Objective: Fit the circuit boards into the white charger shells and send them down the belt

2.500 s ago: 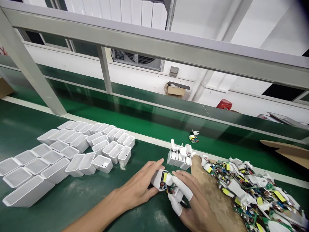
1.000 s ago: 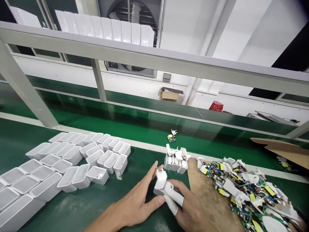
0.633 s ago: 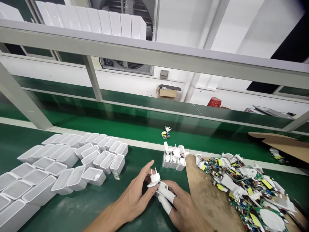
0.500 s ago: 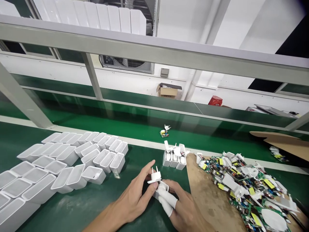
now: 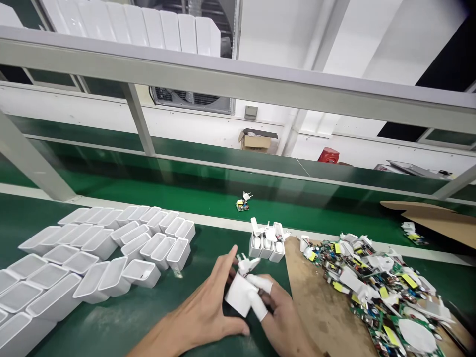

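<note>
In front of me a white plastic charger housing (image 5: 240,295) is held tilted in my right hand (image 5: 280,315), whose fingers wear white finger cots. A white two-pin plug piece (image 5: 245,264) sits at the housing's upper end, its pins pointing up and away. My left hand (image 5: 203,302) lies along the left side, thumb stretched apart below the housing and index finger extended beside the plug. Its other fingers are partly hidden behind the housing, so I cannot tell whether they touch it. Just beyond stand a few white housings (image 5: 267,249) with plug pieces and parts on top.
Rows of white open-topped housings (image 5: 111,275) cover the left of the green table. A heap of circuit boards (image 5: 375,277) with white plug parts lies on brown cardboard (image 5: 312,307) at right. One board with a plug (image 5: 243,202) rests on the green strip behind. A metal rail (image 5: 238,84) crosses above.
The housing has turned so that its broad white side now faces me. My left thumb has come away from the plug piece and spread downward. The view has shifted slightly.
</note>
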Available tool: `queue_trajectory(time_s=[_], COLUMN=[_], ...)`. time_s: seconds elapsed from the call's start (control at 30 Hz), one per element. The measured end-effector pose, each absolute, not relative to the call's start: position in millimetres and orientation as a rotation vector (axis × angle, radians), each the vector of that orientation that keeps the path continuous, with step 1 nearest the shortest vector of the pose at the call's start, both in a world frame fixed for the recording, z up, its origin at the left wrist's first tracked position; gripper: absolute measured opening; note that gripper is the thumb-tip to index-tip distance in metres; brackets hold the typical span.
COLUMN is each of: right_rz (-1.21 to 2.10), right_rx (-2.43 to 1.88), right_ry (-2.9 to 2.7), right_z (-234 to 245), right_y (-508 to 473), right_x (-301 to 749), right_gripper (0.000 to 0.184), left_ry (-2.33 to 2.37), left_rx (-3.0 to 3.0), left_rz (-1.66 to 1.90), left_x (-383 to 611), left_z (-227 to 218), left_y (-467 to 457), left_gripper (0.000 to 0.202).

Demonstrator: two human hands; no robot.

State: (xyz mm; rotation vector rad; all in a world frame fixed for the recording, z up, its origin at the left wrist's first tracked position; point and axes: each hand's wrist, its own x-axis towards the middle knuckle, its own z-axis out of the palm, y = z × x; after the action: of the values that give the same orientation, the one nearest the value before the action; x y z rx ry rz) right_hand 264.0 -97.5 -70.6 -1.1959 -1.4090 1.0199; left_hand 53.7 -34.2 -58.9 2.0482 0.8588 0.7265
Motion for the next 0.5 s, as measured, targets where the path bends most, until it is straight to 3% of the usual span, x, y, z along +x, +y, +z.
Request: queue_trajectory(time_s=[0.07,0.17,0.3,0.5], right_rz=[1.384,1.598,1.654,1.451], right_rx=[-1.137,-0.996,-0.908,-0.960], right_ry=[-0.941,-0.556,-0.513,-0.798], right_z=[-65,-55,-47,-55], right_y=[-95,-95,-98,-99], right_x=[259,253,250,248], right_gripper=[0.043,0.050,0.045,0.045], left_ry=[0.836,0.802,0.837,0.863], left_rx=[2.092,2.101,2.129,2.281], left_rz=[0.813,1.041,1.142,1.069], left_x=[58,66,70,65], left_z=[-60,-62,-61,-53], left_y=[-38,-45,-49,-48], left_gripper=[0.130,0.112,0.097,0.097])
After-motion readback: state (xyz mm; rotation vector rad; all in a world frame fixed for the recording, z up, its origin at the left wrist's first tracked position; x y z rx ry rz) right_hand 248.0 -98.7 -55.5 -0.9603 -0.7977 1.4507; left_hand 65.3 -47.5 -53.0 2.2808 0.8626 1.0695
